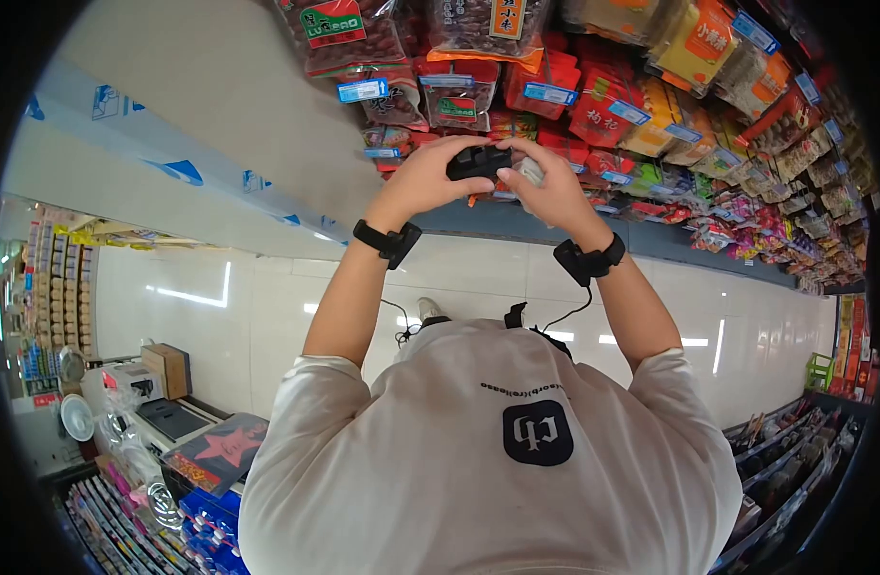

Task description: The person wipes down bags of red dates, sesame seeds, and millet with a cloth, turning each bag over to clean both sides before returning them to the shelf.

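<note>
In the upper middle of the head view, a small black handheld device (478, 163) sits between my two hands. My left hand (423, 179) is closed around its left end, thumb along the near edge and fingers along the far edge. My right hand (552, 184) has its thumb and fingertips on the device's right end. A whitish, crumpled-looking item (530, 172) shows against the right palm; its kind I cannot make out. Just beyond the hands hang red snack packets (555, 86) and bags of dark dried fruit (459, 96). Black bands with thin cables circle both wrists.
Shelves of packaged food with blue-white price tags (363, 90) run along the top and right. A grey panel (191, 77) stands at upper left. Glossy tiled floor (181, 307) lies below. A counter with boxes (167, 369) is at lower left, and racks (804, 470) at lower right.
</note>
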Demonstrator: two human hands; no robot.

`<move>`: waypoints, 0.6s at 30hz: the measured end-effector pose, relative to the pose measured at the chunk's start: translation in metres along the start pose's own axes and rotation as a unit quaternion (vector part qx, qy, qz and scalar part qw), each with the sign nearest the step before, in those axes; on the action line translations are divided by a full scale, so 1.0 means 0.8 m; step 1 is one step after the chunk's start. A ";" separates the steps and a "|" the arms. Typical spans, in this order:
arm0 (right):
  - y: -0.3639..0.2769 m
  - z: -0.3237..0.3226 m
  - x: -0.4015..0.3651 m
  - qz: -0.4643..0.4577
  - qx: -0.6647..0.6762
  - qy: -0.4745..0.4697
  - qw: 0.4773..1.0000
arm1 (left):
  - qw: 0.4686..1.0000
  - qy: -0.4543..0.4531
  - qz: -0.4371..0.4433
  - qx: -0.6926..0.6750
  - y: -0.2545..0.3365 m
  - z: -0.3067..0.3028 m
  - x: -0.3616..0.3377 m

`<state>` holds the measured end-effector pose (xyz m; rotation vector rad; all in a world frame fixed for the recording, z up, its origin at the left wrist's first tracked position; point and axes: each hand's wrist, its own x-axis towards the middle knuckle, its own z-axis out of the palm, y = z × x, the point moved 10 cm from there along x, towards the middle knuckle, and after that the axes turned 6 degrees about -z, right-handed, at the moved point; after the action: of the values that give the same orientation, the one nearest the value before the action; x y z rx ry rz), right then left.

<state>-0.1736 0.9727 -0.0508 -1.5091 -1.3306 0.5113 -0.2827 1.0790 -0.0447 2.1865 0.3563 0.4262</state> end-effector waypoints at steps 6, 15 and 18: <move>-0.019 -0.019 0.008 -0.050 0.062 0.127 0.989 | 0.998 0.041 0.001 0.042 0.021 -0.009 0.013; 0.010 0.121 -0.018 -0.023 0.053 -0.146 0.988 | 0.955 0.268 0.121 0.034 0.088 -0.084 0.028; -0.008 0.155 -0.018 -0.045 0.117 -0.175 0.977 | 0.956 0.267 0.114 0.035 0.088 -0.086 0.041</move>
<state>-0.2838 1.0086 -0.0983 -1.1941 -1.5392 0.8738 -0.2747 1.0983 0.0571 2.1608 0.4126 1.1591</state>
